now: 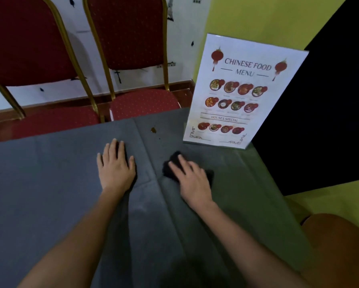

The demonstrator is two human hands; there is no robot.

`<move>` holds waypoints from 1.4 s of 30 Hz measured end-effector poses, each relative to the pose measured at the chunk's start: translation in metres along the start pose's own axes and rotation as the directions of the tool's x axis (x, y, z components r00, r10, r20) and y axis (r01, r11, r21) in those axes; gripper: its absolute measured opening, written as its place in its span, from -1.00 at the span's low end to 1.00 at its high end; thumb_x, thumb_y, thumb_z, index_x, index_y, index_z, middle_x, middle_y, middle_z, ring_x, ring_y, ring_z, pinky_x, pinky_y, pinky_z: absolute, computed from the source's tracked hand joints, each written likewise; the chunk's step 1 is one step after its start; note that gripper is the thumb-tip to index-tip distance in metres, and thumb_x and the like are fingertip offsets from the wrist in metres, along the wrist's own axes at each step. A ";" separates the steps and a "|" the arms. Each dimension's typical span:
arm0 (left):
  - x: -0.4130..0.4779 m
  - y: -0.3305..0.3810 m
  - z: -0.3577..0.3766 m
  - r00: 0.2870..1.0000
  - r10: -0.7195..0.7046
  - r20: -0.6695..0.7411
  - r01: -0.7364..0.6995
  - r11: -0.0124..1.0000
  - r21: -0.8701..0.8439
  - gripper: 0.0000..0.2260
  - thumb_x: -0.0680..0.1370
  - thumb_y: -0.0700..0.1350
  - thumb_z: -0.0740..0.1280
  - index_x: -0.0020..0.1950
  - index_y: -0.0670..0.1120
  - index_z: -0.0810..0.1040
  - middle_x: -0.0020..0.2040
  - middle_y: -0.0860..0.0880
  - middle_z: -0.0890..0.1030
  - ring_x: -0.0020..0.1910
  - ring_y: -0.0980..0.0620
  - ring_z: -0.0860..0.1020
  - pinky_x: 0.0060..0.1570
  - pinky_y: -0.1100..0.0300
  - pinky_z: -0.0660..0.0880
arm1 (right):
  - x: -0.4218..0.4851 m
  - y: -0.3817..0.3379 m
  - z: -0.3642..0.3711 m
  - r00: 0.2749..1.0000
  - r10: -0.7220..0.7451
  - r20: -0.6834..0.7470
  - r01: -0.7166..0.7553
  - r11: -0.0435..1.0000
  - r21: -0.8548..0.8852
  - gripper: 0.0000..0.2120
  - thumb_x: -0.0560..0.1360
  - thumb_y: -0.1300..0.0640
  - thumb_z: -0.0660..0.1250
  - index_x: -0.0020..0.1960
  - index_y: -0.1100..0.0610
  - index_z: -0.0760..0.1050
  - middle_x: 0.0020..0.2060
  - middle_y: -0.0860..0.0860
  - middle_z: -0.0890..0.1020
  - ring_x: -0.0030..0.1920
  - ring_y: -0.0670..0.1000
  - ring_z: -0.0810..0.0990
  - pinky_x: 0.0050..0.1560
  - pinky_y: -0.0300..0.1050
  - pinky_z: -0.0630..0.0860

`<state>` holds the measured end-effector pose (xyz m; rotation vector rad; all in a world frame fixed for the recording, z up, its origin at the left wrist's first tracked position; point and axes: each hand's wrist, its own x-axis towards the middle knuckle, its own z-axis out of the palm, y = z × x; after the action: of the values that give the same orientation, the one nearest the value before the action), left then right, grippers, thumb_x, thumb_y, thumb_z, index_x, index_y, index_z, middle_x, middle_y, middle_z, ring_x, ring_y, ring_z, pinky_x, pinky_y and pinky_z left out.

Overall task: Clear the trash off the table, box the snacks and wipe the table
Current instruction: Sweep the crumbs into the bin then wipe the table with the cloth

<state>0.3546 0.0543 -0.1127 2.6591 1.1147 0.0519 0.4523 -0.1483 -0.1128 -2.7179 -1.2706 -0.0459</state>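
Observation:
A grey cloth covers the table (pixel 49 173), with folds running down its middle. My right hand (pixel 192 179) lies flat on a dark wiping cloth (pixel 171 165) and presses it against the table. My left hand (pixel 116 165) rests flat on the tablecloth to the left, fingers apart, holding nothing. A small brown stain (pixel 153 130) sits on the tablecloth near the far edge, beyond both hands. A tiny dark speck (pixel 159 139) lies just below it.
A standing Chinese food menu card (pixel 243 90) is at the far right of the table. Two red chairs with gold frames (pixel 132 48) stand behind the far edge. A brown rounded seat (pixel 338 242) is at the right.

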 end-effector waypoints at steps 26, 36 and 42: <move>0.008 -0.039 0.002 0.999 0.029 0.023 -0.030 0.998 0.059 -0.36 0.54 0.28 -0.13 0.56 0.03 -0.08 0.57 -0.01 -0.09 0.55 -0.02 -0.15 0.47 -0.09 -0.25 | 0.121 -0.053 -0.008 0.979 0.152 -0.137 -0.123 0.972 0.201 -0.44 0.43 0.34 0.30 0.41 0.06 0.39 0.41 0.17 0.39 0.19 0.23 0.46 0.17 0.13 0.46; 0.009 -0.040 0.004 1.000 0.025 0.005 -0.026 0.999 0.027 -0.37 0.54 0.28 -0.12 0.56 0.04 -0.04 0.57 0.00 -0.06 0.55 -0.01 -0.12 0.48 -0.10 -0.23 | 0.134 -0.058 0.009 0.993 0.023 0.118 -0.031 0.997 0.070 -0.48 0.58 0.06 0.14 0.52 -0.08 0.13 0.53 0.03 0.16 0.43 0.14 0.22 0.28 0.14 0.28; 0.009 -0.039 0.004 1.000 0.023 -0.006 -0.023 1.000 0.019 -0.36 0.53 0.28 -0.13 0.56 0.04 -0.04 0.57 -0.01 -0.05 0.55 -0.02 -0.11 0.49 -0.12 -0.20 | 0.071 -0.052 0.009 0.995 0.005 0.102 -0.010 0.999 0.047 -0.41 0.50 0.13 0.26 0.49 -0.11 0.20 0.50 0.00 0.25 0.38 0.11 0.34 0.17 0.09 0.39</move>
<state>0.3343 0.0861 -0.1266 2.6906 1.0926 0.0540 0.4578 -0.0602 -0.1097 -2.7159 -1.2708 0.1241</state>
